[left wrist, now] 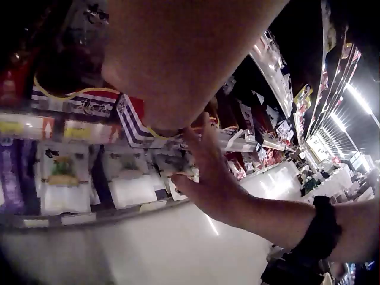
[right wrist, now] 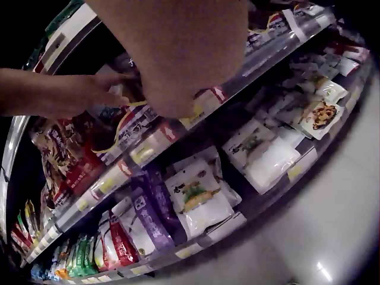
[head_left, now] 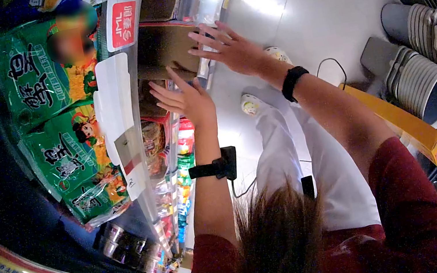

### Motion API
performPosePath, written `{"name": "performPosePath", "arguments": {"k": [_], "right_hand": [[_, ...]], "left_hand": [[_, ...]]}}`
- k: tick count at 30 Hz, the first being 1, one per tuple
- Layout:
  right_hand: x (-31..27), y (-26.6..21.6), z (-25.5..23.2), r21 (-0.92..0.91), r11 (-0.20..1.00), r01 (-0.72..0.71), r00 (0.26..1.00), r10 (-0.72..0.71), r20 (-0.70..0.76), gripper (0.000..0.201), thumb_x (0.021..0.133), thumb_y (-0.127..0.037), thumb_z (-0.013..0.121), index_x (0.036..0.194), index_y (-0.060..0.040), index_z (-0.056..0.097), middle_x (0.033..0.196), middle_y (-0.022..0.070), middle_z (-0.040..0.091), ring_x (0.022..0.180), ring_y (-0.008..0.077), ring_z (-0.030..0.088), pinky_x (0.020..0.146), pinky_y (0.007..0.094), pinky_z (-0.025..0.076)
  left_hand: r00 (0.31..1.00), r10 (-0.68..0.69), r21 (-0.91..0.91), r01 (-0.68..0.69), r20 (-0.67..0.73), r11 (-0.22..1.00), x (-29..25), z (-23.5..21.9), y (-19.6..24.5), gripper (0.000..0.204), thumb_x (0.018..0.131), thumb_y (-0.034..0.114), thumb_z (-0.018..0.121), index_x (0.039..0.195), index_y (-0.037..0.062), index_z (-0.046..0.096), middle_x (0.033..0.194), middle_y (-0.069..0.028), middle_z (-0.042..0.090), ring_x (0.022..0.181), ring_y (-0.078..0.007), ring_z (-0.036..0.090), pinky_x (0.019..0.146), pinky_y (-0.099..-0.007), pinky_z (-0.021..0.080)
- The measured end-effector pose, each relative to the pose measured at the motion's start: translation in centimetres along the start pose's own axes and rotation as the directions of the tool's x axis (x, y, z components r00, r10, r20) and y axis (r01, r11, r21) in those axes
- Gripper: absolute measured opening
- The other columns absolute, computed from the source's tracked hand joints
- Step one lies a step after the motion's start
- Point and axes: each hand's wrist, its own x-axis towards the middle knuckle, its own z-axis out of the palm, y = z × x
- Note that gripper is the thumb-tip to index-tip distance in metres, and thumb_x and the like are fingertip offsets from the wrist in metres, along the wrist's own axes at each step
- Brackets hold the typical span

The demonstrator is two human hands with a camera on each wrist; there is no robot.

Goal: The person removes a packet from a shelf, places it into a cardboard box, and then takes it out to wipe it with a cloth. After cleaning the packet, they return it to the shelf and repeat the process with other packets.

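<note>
In the head view my left hand (head_left: pixel 189 101) is held out in front of the lower shelf, fingers spread and apart. Beyond it my right hand (head_left: pixel 232 51) reaches to the shelf's front edge, its fingers also spread. Both hands are beside a brown cardboard box (head_left: pixel 165 49) on that shelf. The left wrist view shows the right hand (left wrist: pixel 214 175) beside a display box (left wrist: pixel 132 122) with a striped front. In the right wrist view the left hand (right wrist: pixel 71 95) extends over the same row of boxes. Neither palm holds anything visible.
Green snack bags (head_left: pixel 50 108) lie on the upper shelf at the left. White pouches (right wrist: pixel 199 196) and purple packets (right wrist: pixel 151 217) line the bottom shelf. Stacked grey buckets (head_left: pixel 419 80) and a long yellow box (head_left: pixel 397 122) stand on the floor at the right.
</note>
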Motion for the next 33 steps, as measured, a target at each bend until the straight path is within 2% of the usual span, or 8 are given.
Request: {"name": "performPosePath", "arguments": {"k": [3,8,11,13,16,26,28,33], "right_hand": [[1.2,-0.5,0.2,-0.079,0.997,0.02,0.996,-0.012,0.093,0.064,0.073,-0.016,0.05,0.131,-0.0266,0.025,0.141,0.0026,0.012,0.13,0.0233,0.011,0.106,0.0437,0.007],[3.5,-1.1,1.2,-0.109,0.994,0.009,1.0,-0.009,0.003,0.059,0.073,-0.018,0.051,0.128,-0.0254,0.031,0.14,0.0029,0.016,0.129,0.0255,0.014,0.106,0.045,0.008],[4.9,-1.3,1.6,-0.07,0.998,-0.004,0.997,-0.001,-0.073,0.061,0.071,-0.017,0.053,0.128,-0.024,0.033,0.14,0.0032,0.017,0.128,0.0262,0.016,0.105,0.0442,0.01],[5.6,-1.4,1.7,-0.017,1.0,-0.004,0.997,0.003,-0.082,0.064,0.068,-0.014,0.055,0.128,-0.0231,0.032,0.14,0.0034,0.017,0.128,0.0264,0.017,0.105,0.0431,0.012],[6.2,-1.4,2.2,-0.045,0.999,0.002,0.998,-0.005,-0.066,0.066,0.069,-0.013,0.056,0.129,-0.0244,0.031,0.14,0.0035,0.016,0.128,0.0268,0.016,0.105,0.0419,0.013],[7.1,-1.8,3.1,-0.022,1.0,-0.019,0.999,0.02,0.036,0.057,0.069,-0.014,0.055,0.123,-0.0241,0.04,0.138,0.0057,0.02,0.126,0.0314,0.018,0.103,0.0496,0.014],[7.1,-1.9,3.1,-0.031,0.999,-0.012,0.998,0.014,0.058,0.052,0.069,-0.015,0.055,0.12,-0.0225,0.044,0.137,0.0063,0.023,0.126,0.0326,0.018,0.102,0.0507,0.014],[6.8,-2.4,2.9,-0.104,0.993,-0.05,0.999,0.051,0.013,0.035,0.076,-0.025,0.049,0.11,-0.0219,0.052,0.129,0.0071,0.033,0.123,0.0363,0.022,0.102,0.052,0.013]], "left_hand": [[1.0,0.0,0.074,0.002,-0.03,0.997,0.8,1.0,-1.2,0.058,0.082,0.026,0.051,0.132,0.0115,0.024,0.135,-0.0273,0.003,0.124,-0.0447,0.004,0.098,-0.0569,0.008],[0.999,-0.029,0.102,0.032,-0.033,0.994,2.2,2.1,-2.9,0.051,0.083,0.028,0.047,0.128,0.0111,0.03,0.133,-0.0277,0.01,0.121,-0.0458,0.011,0.097,-0.0566,0.011],[0.995,-0.101,0.104,0.101,-0.011,0.989,3.3,2.3,-3.3,0.044,0.083,0.026,0.046,0.124,0.0113,0.035,0.13,-0.0236,0.024,0.119,-0.0417,0.021,0.094,-0.0566,0.016],[0.991,-0.074,0.028,0.071,0.115,0.997,4.1,2.1,-3.6,0.035,0.083,0.021,0.044,0.117,0.0118,0.042,0.116,-0.0191,0.044,0.11,-0.0347,0.038,0.093,-0.0536,0.02],[0.985,-0.074,-0.087,0.088,0.155,0.992,4.8,2.4,-3.8,0.027,0.083,0.017,0.043,0.11,0.0117,0.046,0.099,-0.0159,0.056,0.096,-0.03,0.05,0.088,-0.0485,0.03],[0.977,-0.094,-0.199,0.132,0.191,0.971,5.8,3.1,-4.8,0.021,0.082,0.014,0.043,0.101,0.0119,0.05,0.085,-0.0157,0.061,0.076,-0.0338,0.058,0.062,-0.0465,0.044],[0.954,-0.161,-0.079,0.187,0.253,0.979,6.1,3.0,-4.1,0.022,0.081,0.016,0.044,0.102,0.0127,0.049,0.084,-0.0172,0.06,0.076,-0.034,0.058,0.06,-0.0467,0.045],[0.933,-0.18,-0.046,0.204,0.312,0.978,4.9,2.6,-2.9,0.026,0.08,0.02,0.047,0.105,0.0128,0.049,0.088,-0.0175,0.06,0.083,-0.0356,0.056,0.076,-0.0479,0.04]]}}
